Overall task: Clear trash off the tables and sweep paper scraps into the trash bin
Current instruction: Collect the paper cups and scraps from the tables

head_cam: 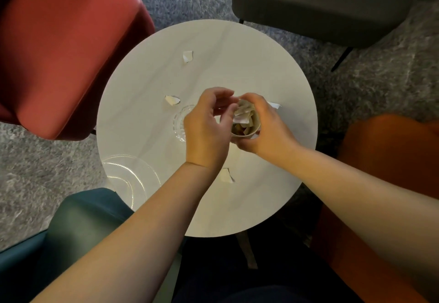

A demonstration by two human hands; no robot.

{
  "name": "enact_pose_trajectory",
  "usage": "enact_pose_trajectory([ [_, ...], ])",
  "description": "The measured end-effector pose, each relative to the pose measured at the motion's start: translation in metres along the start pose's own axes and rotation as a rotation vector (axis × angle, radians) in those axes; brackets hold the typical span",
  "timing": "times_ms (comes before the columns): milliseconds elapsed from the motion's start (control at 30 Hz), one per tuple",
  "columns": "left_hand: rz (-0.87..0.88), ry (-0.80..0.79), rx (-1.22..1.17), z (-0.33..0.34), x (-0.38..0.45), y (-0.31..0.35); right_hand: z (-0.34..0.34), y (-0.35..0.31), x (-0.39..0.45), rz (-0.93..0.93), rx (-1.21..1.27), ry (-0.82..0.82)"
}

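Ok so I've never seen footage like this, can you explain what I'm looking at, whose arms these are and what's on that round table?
One camera, worn on a person's head, looks down at their own bare arms. The right hand grips a paper cup stuffed with paper scraps; the left hand has its fingers at the cup's mouth, apparently pushing paper in. On the white table lie loose scraps, a clear glass dish and a clear plastic lid. Chairs stand around the table.

scraps (242,115) in cup (254,125), cup above table (237,53)
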State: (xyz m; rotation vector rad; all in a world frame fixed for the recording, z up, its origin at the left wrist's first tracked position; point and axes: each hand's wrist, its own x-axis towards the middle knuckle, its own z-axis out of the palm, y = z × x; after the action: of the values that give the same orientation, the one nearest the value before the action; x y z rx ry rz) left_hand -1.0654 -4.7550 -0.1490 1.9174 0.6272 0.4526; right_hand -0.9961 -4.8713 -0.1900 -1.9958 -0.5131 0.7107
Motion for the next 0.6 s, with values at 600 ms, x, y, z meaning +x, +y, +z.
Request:
enact_pose_trajectory([
  [600,-0.244,-0.567,0.651,0.01,-0.077,-0.123,-0.027,0.018,-0.025,0.016,-0.032,0.042],
])
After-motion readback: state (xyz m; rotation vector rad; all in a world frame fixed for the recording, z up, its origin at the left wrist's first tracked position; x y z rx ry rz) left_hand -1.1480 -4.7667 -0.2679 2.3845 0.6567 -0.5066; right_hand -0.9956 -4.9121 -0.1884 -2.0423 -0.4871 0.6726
